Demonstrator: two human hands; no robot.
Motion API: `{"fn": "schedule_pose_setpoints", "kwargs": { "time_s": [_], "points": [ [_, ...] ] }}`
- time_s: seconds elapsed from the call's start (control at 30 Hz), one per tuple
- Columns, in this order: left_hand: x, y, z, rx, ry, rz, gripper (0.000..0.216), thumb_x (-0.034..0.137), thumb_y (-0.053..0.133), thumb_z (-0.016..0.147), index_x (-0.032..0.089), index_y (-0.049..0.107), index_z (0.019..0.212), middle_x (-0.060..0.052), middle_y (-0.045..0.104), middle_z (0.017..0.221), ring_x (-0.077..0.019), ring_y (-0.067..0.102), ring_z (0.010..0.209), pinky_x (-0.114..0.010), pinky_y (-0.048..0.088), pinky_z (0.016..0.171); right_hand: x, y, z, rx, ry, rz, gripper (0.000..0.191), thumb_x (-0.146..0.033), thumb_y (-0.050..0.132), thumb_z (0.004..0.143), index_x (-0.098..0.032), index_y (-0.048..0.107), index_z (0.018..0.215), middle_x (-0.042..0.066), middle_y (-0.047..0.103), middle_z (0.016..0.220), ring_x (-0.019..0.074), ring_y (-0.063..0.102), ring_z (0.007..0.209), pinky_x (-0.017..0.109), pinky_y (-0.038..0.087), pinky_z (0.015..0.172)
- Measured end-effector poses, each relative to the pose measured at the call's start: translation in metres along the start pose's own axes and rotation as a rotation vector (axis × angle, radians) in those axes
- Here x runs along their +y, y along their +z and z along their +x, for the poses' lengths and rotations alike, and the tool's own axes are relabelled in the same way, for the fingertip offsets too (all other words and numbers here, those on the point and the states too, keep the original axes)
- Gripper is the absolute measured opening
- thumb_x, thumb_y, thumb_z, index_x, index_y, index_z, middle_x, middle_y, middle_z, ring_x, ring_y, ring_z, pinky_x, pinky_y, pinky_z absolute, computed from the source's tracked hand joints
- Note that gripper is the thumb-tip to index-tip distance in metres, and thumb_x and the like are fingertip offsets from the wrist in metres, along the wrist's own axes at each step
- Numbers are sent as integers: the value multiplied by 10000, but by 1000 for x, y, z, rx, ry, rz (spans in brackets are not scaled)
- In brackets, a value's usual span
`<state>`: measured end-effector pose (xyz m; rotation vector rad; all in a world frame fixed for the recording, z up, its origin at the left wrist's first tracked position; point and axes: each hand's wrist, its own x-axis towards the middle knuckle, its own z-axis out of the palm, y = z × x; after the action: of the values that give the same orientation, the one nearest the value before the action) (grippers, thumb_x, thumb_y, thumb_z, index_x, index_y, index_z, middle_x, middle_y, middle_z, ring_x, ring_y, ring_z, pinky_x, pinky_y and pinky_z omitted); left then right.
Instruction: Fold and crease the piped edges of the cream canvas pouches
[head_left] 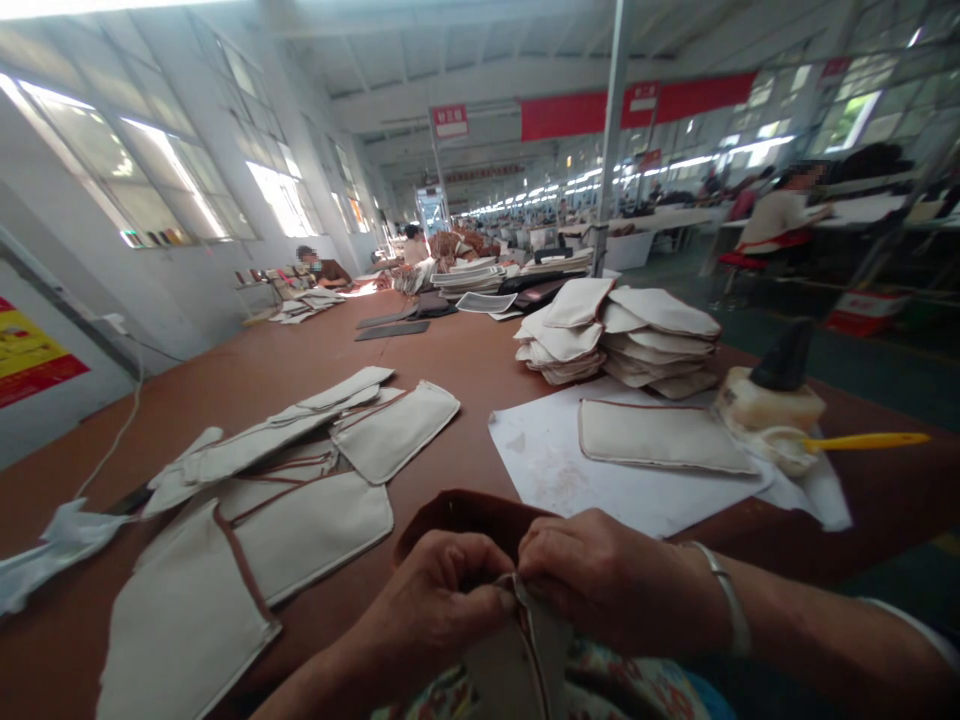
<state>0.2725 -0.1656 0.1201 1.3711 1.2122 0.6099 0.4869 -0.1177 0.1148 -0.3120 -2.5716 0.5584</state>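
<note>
Close in front of me, my left hand [457, 590] and my right hand [600, 570] meet at the near edge of the table. Both pinch the upper edge of a sewn piece [517, 665], pale with a dark brown seam line, hanging down toward my lap. Behind the fingers a dark brown flap [465, 512] curves up; whether it belongs to the same piece I cannot tell. To the left, several flat cream pieces with brown edging [307, 530] lie overlapping. Beyond my right hand a single cream piece [664, 437] rests on white paper [540, 465].
Stacks of cream pieces [656, 340] stand behind the paper. At the right are a tub with a dark top [772, 395] and a yellow-handled brush [870, 440] in a small pale dish. A white plastic bag [60, 550] lies far left. Other people [784, 215] sit farther off.
</note>
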Motion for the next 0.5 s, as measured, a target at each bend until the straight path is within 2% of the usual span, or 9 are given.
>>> {"fn": "schedule_pose_setpoints", "kwargs": {
  "time_s": [0.17, 0.23, 0.3, 0.37, 0.5],
  "points": [
    [3, 3, 2, 13, 17, 18, 229, 307, 680, 751, 85, 700, 805, -7, 578, 649, -105, 420, 584, -211, 314, 527, -6, 14, 3, 44, -105, -255, 189, -44, 393, 875, -136, 544, 808, 89, 577, 748, 173, 454, 630, 296, 337, 530],
    [4, 3, 2, 12, 18, 36, 225, 305, 677, 749, 84, 693, 781, -3, 565, 636, -100, 405, 574, -209, 297, 515, -5, 16, 3, 65, -51, -224, 146, -54, 432, 827, -139, 548, 797, 88, 579, 748, 171, 461, 630, 287, 319, 516],
    [4, 3, 1, 11, 8, 25, 235, 323, 676, 753, 91, 688, 784, 2, 553, 628, -97, 401, 564, -208, 286, 508, 0, 14, 5, 89, 136, -42, 118, -74, 462, 786, -147, 552, 808, 57, 583, 737, 143, 473, 613, 252, 335, 516],
    [3, 1, 1, -15, -12, 6, 259, 351, 681, 757, 95, 688, 794, -1, 556, 633, -100, 415, 566, -210, 291, 515, 5, 8, 7, 41, 337, 267, 101, -106, 482, 766, -153, 559, 812, 13, 574, 716, 110, 470, 598, 208, 355, 522],
    [3, -1, -1, -54, -53, 25, 261, 347, 689, 741, 91, 693, 791, 3, 543, 617, -101, 409, 558, -214, 285, 511, 12, -4, 13, -140, 520, 834, 76, -212, 515, 761, -146, 545, 781, -43, 450, 626, 76, 365, 545, 173, 298, 474]
  ]
}}
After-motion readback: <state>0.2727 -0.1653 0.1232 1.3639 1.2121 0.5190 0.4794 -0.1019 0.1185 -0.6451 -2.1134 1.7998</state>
